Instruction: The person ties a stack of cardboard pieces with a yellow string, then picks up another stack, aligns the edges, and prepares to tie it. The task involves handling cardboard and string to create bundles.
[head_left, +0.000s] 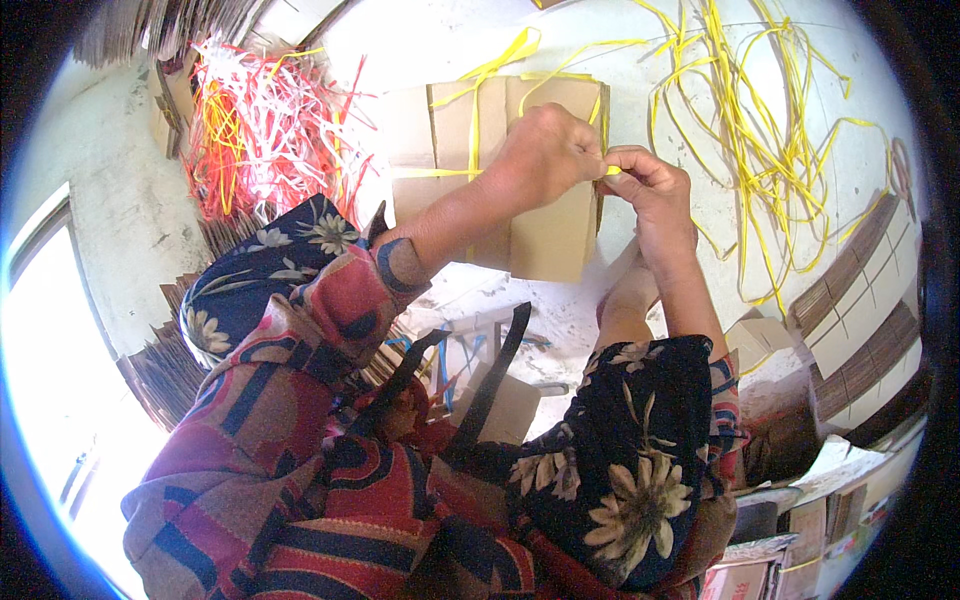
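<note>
A bundle of flat brown cardboard pieces (pixel 545 240) lies on the pale floor in front of me, with yellow strapping running across and along it. My left hand (pixel 550 145) reaches over the bundle, its fingers pinched on a short bit of yellow strap (pixel 613 171) at the right edge. Close beside it, my right hand (pixel 652 185) pinches the same yellow strap between thumb and fingers. The two hands nearly touch. Whether the strap is knotted there is too small to tell. Loose strap ends stick out past the bundle's far edge.
A tangle of long yellow straps (pixel 755 130) spreads at the far right, with scissors (pixel 902 170) beyond. Red and white strips (pixel 270 130) are heaped at the far left. Cardboard stacks (pixel 850 270) stand on the right. My bare foot (pixel 628 302) is below my right hand.
</note>
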